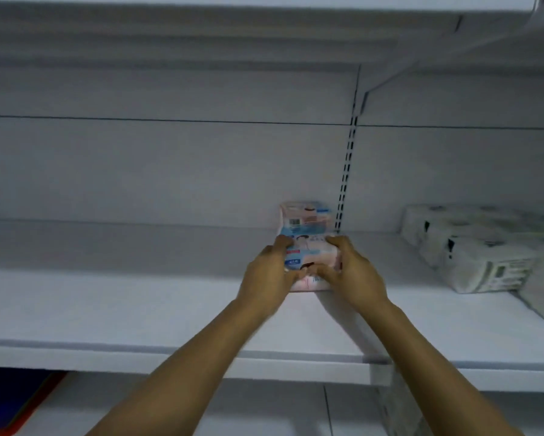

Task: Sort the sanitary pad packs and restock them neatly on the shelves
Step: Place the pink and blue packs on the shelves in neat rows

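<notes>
A pink-and-blue sanitary pad pack [308,254] stands on the white shelf [138,309], near the right end of this bay. My left hand [269,275] grips its left side and my right hand [352,270] grips its right side, fingers curled over the top and front. Right behind it, against the back wall, stands a second pad pack [307,217] of the same kind. The lower front of the held pack is partly hidden by my fingers.
Several white wrapped packs [472,250] lie on the neighbouring shelf bay to the right. A slotted upright [346,174] divides the two bays. Another shelf runs overhead. A blue and red object [16,401] shows below at the lower left.
</notes>
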The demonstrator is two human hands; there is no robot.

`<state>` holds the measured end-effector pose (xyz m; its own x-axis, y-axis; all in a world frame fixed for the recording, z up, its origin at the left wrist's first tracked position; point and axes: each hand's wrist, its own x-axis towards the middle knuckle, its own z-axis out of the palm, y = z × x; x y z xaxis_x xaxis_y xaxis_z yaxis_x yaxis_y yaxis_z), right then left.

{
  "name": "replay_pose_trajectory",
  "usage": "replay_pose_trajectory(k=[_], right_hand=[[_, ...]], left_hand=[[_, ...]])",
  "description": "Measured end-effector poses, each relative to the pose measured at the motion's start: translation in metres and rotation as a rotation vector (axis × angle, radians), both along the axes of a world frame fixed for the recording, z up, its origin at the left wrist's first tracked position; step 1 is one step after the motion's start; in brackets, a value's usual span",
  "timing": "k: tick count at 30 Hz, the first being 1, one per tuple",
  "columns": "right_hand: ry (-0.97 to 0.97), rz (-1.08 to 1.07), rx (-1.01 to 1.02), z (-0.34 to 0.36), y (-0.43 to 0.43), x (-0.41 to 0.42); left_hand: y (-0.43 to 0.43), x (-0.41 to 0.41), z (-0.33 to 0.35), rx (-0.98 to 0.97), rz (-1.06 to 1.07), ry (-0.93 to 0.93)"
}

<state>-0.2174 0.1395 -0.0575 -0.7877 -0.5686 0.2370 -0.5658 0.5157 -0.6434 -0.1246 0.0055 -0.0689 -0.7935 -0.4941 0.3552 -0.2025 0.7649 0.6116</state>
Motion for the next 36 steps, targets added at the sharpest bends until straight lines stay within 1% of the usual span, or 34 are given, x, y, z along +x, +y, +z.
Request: replay_pose_trajectory(k=[3, 5, 8, 9, 11, 12, 15, 19, 25, 26, 28, 31, 34, 36], right_hand=[[-0.076, 0.050, -0.034, 0.001, -0.015, -0.030], [-0.095, 0.055, -0.119, -0.003, -0.025, -0.039], [-0.165, -0.002, -0.298, -0.014, -0.030, -0.042], [-0.185, -0.026, -0.343, -0.016, -0.030, -0.043], [-0.197, -0.072, -0.395, -0.019, -0.030, -0.048], [-0.192, -0.084, -0.411, -0.019, -0.030, -0.049], [-0.162, -0.071, -0.426, -0.018, -0.031, -0.049], [-0.152, -0.052, -0.447, -0.019, -0.032, -0.050], [-0.120, -0.046, -0.377, -0.023, -0.036, -0.054], [-0.093, -0.061, -0.366, -0.024, -0.036, -0.054], [0.023, -0.109, -0.318, -0.026, -0.037, -0.056], [0.299, -0.135, -0.240, -0.028, -0.037, -0.052], [0.619, -0.077, -0.283, -0.028, -0.040, -0.040], [0.750, 0.025, -0.341, -0.025, -0.048, -0.028]], left_hand=[[-0.013, -0.033, -0.005, 0.049, 0.059, -0.011], [-0.017, -0.045, -0.008, 0.154, 0.068, -0.004], [-0.015, -0.045, -0.014, 0.373, 0.084, 0.148], [-0.015, -0.045, -0.014, 0.371, 0.130, 0.192], [-0.017, -0.044, -0.018, 0.243, 0.221, 0.198], [-0.018, -0.044, -0.019, 0.211, 0.228, 0.198], [-0.017, -0.045, -0.016, 0.211, 0.176, 0.139], [-0.016, -0.044, -0.013, 0.203, 0.141, 0.128], [-0.014, -0.042, -0.013, 0.183, 0.092, 0.086], [-0.014, -0.043, -0.013, 0.193, 0.087, 0.075], [-0.014, -0.044, -0.013, 0.204, 0.077, 0.058], [-0.011, -0.042, -0.010, 0.202, 0.079, 0.067], [-0.012, -0.031, -0.011, 0.175, 0.147, 0.169], [-0.018, -0.012, -0.010, 0.082, 0.194, 0.212]])
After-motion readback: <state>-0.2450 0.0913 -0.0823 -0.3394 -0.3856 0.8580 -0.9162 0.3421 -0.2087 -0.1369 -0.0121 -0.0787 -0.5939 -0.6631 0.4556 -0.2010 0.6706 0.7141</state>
